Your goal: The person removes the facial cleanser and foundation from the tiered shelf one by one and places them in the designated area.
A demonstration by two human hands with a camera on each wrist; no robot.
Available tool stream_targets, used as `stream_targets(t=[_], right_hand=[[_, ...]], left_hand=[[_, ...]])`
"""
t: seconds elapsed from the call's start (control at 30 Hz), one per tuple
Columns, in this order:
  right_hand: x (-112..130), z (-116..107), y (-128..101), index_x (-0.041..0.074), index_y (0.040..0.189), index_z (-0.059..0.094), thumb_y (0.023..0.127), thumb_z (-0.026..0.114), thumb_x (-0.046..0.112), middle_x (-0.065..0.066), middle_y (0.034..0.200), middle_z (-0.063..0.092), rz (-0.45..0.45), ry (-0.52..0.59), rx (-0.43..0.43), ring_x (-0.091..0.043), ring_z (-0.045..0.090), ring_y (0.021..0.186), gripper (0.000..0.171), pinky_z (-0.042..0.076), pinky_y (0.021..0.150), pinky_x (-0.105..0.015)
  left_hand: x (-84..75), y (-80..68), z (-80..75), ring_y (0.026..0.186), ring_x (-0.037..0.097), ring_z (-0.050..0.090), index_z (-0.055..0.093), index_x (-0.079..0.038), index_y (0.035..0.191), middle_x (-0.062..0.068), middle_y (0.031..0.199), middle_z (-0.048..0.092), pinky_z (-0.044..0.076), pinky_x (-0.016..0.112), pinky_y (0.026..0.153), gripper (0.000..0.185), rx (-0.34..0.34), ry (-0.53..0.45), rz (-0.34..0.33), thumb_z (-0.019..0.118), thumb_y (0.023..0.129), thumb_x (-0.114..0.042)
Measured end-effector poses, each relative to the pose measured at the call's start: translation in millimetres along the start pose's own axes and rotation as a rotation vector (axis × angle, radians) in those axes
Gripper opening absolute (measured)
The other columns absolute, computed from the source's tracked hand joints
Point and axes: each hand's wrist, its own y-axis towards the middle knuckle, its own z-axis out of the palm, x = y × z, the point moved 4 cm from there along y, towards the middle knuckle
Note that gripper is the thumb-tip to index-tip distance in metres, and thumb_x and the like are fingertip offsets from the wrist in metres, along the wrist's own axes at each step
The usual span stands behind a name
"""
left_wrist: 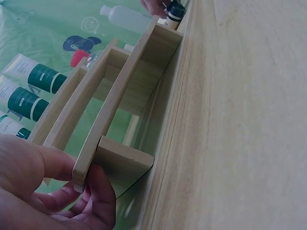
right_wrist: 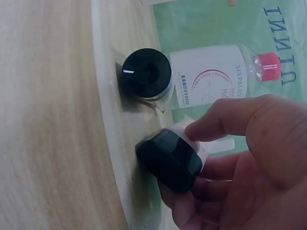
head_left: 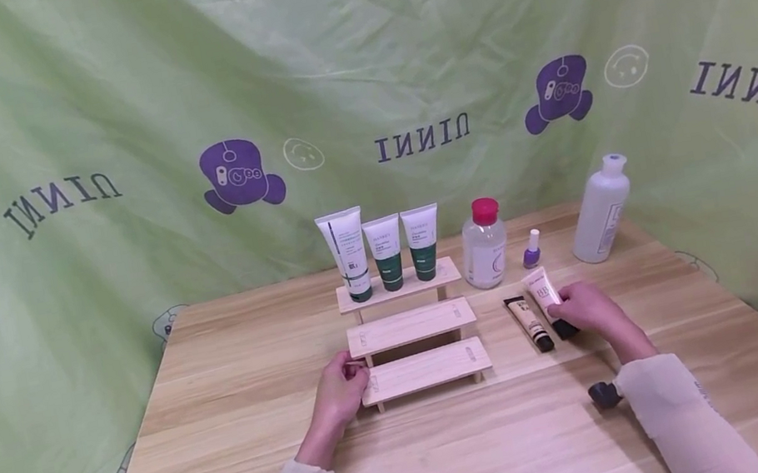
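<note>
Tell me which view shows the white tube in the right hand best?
The head view: the white tube shows whole, lying beside the beige tube. The right wrist view shows mainly its black cap in the right hand. The left wrist view shows only a distant bit.

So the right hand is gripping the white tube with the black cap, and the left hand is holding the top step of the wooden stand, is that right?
Not quite. The left hand holds the bottom step of the wooden stand, at its left end, as the head view shows. The top step carries three tubes and is untouched. The right hand does grip the white tube with the black cap.
</note>
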Motion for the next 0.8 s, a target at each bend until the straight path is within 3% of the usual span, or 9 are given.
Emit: stream_targets(t=[0.37, 0.8], right_hand=[[6.0, 1.1, -6.2, -0.002, 0.089, 0.065, 0.086, 0.059, 0.023, -0.011, 0.074, 0.058, 0.046, -0.079, 0.013, -0.023, 0.052, 0.065, 0.026, 0.041, 0.056, -0.035], [6.4, -0.4, -10.1, -0.002, 0.087, 0.067, 0.083, 0.063, 0.024, -0.011, 0.074, 0.061, 0.063, -0.079, 0.027, -0.023, 0.055, 0.065, 0.027, 0.044, 0.058, -0.035]], left_hand=[[0.9, 0.7, 0.1, 0.072, 0.017, 0.049, 0.063, 0.001, 0.111, 0.004, 0.081, 0.054, 0.041, 0.025, 0.061, 0.026, 0.001, -0.009, -0.001, 0.060, 0.085, -0.002], [2.0, 2.1, 0.3, 0.073, 0.017, 0.049, 0.063, 0.001, 0.112, 0.004, 0.082, 0.054, 0.042, 0.025, 0.061, 0.027, 0.002, -0.014, -0.010, 0.060, 0.086, -0.002]])
